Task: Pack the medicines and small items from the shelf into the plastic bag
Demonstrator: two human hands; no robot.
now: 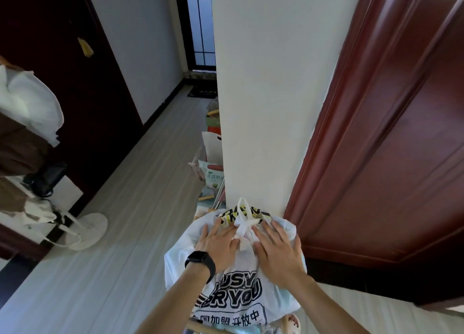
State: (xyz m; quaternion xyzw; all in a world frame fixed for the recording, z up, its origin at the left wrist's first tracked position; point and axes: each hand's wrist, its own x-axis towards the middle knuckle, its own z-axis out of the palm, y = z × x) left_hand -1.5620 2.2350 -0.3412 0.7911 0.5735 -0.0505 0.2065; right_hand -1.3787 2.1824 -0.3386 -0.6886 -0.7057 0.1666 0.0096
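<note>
A full white plastic bag [233, 291] with black print stands low in the middle of the view, against the corner of a white wall. Its handles are tied in a knot [244, 229] on top. My left hand [217, 240], with a black watch on the wrist, lies flat on the bag just left of the knot. My right hand [276, 248] lies flat on the bag just right of it. Both hands have fingers spread and press on the plastic, gripping nothing. The bag's contents are hidden apart from a yellow and black printed item [247, 214] at the top.
The white wall corner [271, 107] rises right behind the bag, with a dark red door [401, 158] to its right. Bags and packets [211, 175] lie on the floor along the wall's left side. A white fan base [85, 230] and a cabinet stand at the left.
</note>
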